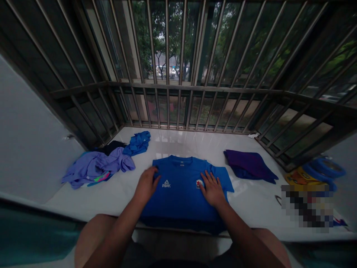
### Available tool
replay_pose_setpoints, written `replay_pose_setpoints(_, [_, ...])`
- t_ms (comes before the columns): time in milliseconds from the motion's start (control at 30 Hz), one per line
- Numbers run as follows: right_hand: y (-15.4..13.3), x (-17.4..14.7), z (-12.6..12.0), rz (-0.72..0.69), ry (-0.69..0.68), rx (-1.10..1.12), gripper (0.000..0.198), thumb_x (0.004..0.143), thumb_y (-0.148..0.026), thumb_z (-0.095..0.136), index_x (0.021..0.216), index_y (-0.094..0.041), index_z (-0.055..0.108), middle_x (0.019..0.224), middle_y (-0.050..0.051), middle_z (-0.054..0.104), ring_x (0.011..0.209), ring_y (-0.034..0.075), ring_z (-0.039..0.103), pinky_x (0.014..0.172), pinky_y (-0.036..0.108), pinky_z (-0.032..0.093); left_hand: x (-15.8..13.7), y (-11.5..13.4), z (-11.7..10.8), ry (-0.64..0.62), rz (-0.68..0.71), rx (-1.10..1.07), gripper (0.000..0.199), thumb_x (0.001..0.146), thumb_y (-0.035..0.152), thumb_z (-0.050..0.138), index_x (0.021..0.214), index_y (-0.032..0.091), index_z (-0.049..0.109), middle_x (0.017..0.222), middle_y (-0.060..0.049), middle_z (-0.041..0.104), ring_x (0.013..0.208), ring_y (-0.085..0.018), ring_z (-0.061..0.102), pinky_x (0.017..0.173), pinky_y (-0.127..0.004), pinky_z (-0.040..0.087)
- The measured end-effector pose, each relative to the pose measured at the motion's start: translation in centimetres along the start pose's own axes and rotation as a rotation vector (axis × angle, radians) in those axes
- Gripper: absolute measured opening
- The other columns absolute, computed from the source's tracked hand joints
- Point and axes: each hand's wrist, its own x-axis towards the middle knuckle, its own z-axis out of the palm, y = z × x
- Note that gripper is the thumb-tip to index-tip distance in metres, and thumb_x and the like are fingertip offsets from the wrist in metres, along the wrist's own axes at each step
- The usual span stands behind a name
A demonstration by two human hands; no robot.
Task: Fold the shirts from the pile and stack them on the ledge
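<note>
A blue T-shirt (181, 197) with a white PEAK logo and a round badge lies spread in front of me, collar away from me. Its lower part hangs over the near edge of the white ledge. My left hand (146, 184) is at the shirt's left shoulder edge, its fingers curled there; no left sleeve shows. Palm down on the right chest beside the badge, my right hand (213, 189) rests flat with fingers spread. The right sleeve (224, 178) extends outward beyond it.
Crumpled lavender clothing (97, 165), a dark garment and a blue bunched garment (138, 143) lie at left. A folded purple and navy garment (249, 165) sits at right. Blue and yellow items (309, 176) stand by the right wall. Metal bars (178, 87) line the window behind.
</note>
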Motion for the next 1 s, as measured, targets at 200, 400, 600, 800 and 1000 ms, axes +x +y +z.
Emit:
replay_pose_setpoints(200, [0.1,0.1,0.1,-0.001,0.006,0.006,0.068,0.113,-0.06,0.034,0.172,-0.028,0.04,0.183,0.008,0.028,0.17,0.033,0.023,0.137,0.064,0.014,-5.5,-2.7,2.3,-0.074,0.112,-0.009,0.064,0.091,0.024,0.072,0.154,0.025,0.06,0.15,-0.016,0.066,0.137,-0.038,0.063,0.116,-0.055,0.051])
replay_pose_setpoints(400, [0.6,0.2,0.5,-0.009,-0.004,0.007,0.069,0.112,-0.061,0.033,0.173,-0.03,0.039,0.184,0.007,0.027,0.17,0.034,0.022,0.136,0.065,0.015,-6.3,-8.8,2.3,-0.057,0.062,-0.277,0.031,0.103,0.039,0.056,0.121,0.025,0.076,0.117,-0.01,0.079,0.116,-0.029,0.074,0.11,-0.044,0.057])
replay_pose_setpoints(600, [0.0,1.5,-0.9,-0.011,0.086,0.004,0.057,0.112,-0.048,0.038,0.16,-0.023,0.059,0.175,0.012,0.046,0.166,0.037,0.029,0.133,0.065,0.02,-6.1,-9.2,2.1,-0.071,-0.014,-0.385,0.039,0.095,0.045,0.065,0.125,0.025,0.079,0.1,-0.006,0.08,0.094,-0.025,0.075,0.091,-0.038,0.06])
replay_pose_setpoints(800, [-11.2,6.8,-2.9,-0.177,0.03,0.178,0.044,0.114,-0.042,0.041,0.134,-0.017,0.072,0.135,0.016,0.074,0.126,0.029,0.065,0.113,0.041,0.046,-6.0,-8.8,1.6,-0.123,0.034,-0.419,0.034,0.097,0.041,0.065,0.124,0.028,0.081,0.095,-0.004,0.076,0.083,-0.021,0.07,0.082,-0.033,0.056])
replay_pose_setpoints(1000, [-21.1,12.9,-0.7,-0.203,-0.043,0.221,0.036,0.109,-0.044,0.058,0.123,-0.015,0.074,0.128,0.017,0.074,0.115,0.027,0.07,0.099,0.035,0.051,-6.2,-9.1,1.3,-0.134,0.1,-0.462,0.028,0.099,0.037,0.064,0.119,0.027,0.081,0.088,-0.003,0.069,0.075,-0.018,0.065,0.073,-0.03,0.052])
